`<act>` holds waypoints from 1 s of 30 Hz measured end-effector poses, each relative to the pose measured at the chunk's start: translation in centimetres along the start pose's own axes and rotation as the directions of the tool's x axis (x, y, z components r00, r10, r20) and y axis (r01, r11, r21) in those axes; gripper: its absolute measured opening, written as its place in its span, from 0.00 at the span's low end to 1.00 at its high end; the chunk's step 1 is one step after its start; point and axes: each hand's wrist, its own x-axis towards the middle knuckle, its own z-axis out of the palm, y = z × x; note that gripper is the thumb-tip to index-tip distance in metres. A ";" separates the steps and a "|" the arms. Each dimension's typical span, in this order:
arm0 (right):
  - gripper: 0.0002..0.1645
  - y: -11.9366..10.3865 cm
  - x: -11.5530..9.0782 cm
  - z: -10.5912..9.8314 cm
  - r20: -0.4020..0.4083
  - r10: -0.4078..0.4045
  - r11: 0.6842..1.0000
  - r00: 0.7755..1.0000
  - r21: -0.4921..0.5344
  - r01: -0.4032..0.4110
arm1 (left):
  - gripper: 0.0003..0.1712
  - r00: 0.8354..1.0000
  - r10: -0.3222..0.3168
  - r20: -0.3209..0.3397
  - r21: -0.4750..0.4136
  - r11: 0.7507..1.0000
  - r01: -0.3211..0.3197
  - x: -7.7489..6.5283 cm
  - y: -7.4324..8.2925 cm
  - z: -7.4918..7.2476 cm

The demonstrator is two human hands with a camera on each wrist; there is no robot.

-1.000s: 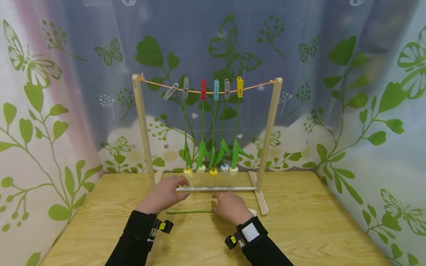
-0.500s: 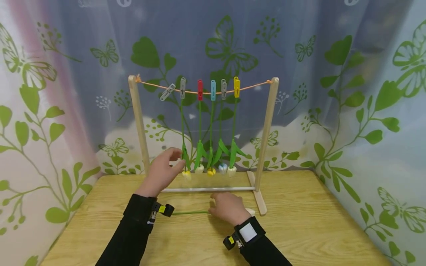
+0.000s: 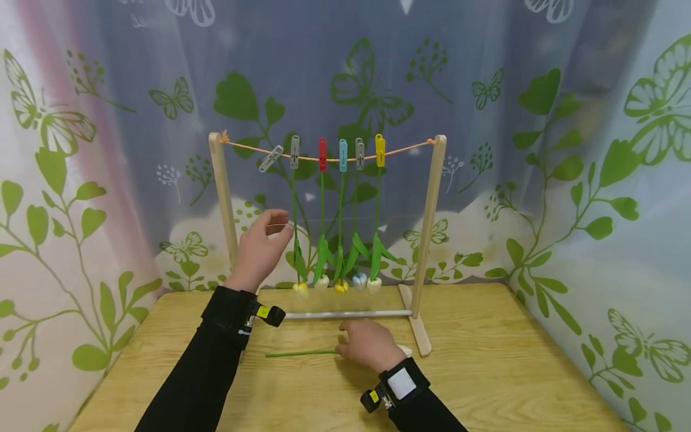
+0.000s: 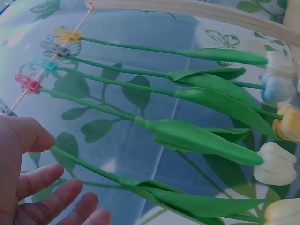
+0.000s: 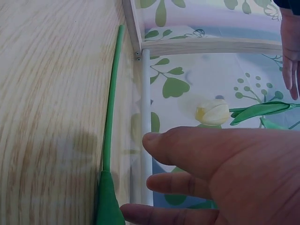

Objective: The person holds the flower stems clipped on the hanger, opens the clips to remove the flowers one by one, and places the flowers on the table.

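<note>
Beside the stem of the leftmost hanging tulip point(image 3: 300, 289), my left hand point(image 3: 259, 249) is raised with fingers loosely bent and nothing held. The left wrist view shows its thumb point(image 4: 35, 136) overlapping that stem point(image 4: 89, 166), the other fingers spread below. Low over the table, my right hand point(image 3: 371, 346) hovers across a tulip lying flat, whose green stem point(image 3: 302, 353) sticks out leftward and white bloom point(image 3: 405, 350) peeks out at the right. In the right wrist view its fingers are apart, one fingertip right at the lying tulip's leaf point(image 5: 108, 201).
A wooden frame point(image 3: 429, 234) carries an orange string point(image 3: 248, 146) with several clothespins. Upside-down tulips point(image 3: 341, 287) hang from most; a tilted grey clothespin point(image 3: 271, 159) at the far left holds none. A white rod point(image 3: 351, 314) joins the posts low down. Patterned curtain point(image 3: 486, 198) surrounds the table.
My left hand has risen from near the low rod to the middle of the leftmost tulip's stem. The right hand stays over the lying tulip. The head view has shifted slightly.
</note>
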 end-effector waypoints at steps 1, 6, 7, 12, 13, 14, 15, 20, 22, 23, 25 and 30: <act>0.27 0.0 0.0 -0.1 -0.003 -0.001 1.000 1.000 0.001 0.001 | 0.29 1.000 0.004 0.002 -0.001 1.000 -0.004 0.3 0.2 -0.1; 0.26 0.0 -0.1 -0.3 -0.012 -0.003 1.000 1.000 -0.008 0.003 | 0.31 1.000 0.003 0.013 -0.008 1.000 -0.003 1.4 0.8 -0.4; 0.26 0.0 -0.1 -0.3 -0.011 -0.004 1.000 1.000 -0.007 0.004 | 0.31 1.000 0.004 0.011 -0.006 1.000 -0.004 1.5 0.9 -0.4; 0.25 0.0 0.0 -0.2 -0.006 -0.010 1.000 1.000 -0.010 0.010 | 0.33 0.999 0.036 -0.026 -0.001 0.999 -0.036 1.9 1.8 -0.5; 0.25 0.0 0.0 -0.1 -0.005 -0.011 1.000 1.000 -0.010 0.011 | 0.32 0.998 0.048 -0.042 0.001 0.999 -0.048 2.0 2.0 -0.4; 0.25 0.0 0.0 -0.1 -0.007 -0.013 1.000 1.000 -0.011 0.013 | 0.31 0.996 0.059 -0.060 0.000 0.998 -0.059 2.1 2.1 -0.4; 0.24 0.0 0.0 -0.1 -0.009 -0.014 1.000 1.000 -0.011 0.014 | 0.31 0.994 0.071 -0.078 0.002 0.997 -0.071 2.3 2.3 -0.4; 0.24 0.2 0.1 0.0 -0.020 -0.016 1.000 1.000 -0.022 0.016 | 0.29 0.983 0.110 -0.145 -0.002 0.994 -0.111 2.9 3.4 -0.2; 0.24 0.2 0.1 0.0 -0.022 -0.016 1.000 1.000 -0.024 0.015 | 0.30 0.982 0.114 -0.154 -0.003 0.993 -0.116 3.2 3.8 -0.2; 0.24 0.2 0.1 0.0 -0.024 -0.016 1.000 1.000 -0.025 0.015 | 0.30 0.981 0.113 -0.158 -0.003 0.993 -0.114 3.3 4.0 -0.2; 0.24 0.2 0.1 0.0 -0.025 -0.016 0.999 1.000 -0.030 0.016 | 0.30 0.979 0.115 -0.168 -0.005 0.993 -0.118 3.7 4.3 -0.2; 0.23 0.2 0.1 0.0 -0.015 -0.016 1.000 1.000 -0.027 0.015 | 0.30 0.971 0.131 -0.201 -0.008 0.991 -0.135 4.4 5.1 -0.2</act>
